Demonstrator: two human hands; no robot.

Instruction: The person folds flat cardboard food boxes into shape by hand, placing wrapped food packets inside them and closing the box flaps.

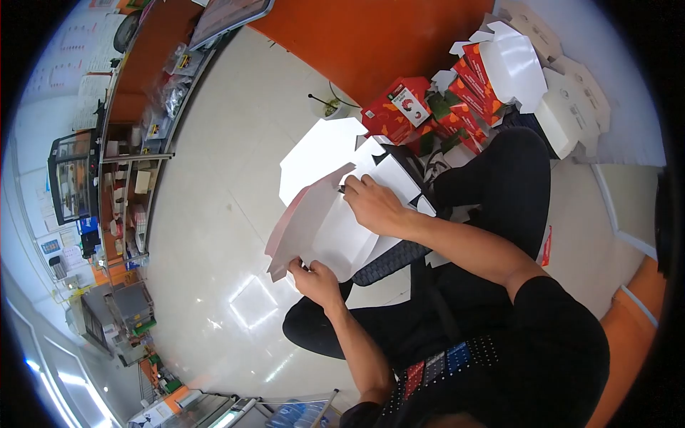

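An open paperboard carton (341, 232), white inside and reddish along its outer wall, is tilted over my lap. My left hand (316, 284) pinches its near lower-left edge between thumb and fingers. At the carton's other end, the fingers of my right hand (374, 205) are bent closed on its edge, by a small dark spot. White paperboard with dark notches (391, 167) lies just beyond my right hand. A flat white sheet (317, 158) shows behind the carton. Below the carton is a black woven surface (389, 262).
Red printed boxes (396, 114) and folded white cartons (515, 68) are heaped by an orange panel (385, 43). A small potted plant (330, 108) stands on the tiled floor (207, 235). Shelves (132, 171) with goods line the left side. My crossed legs are beneath the work.
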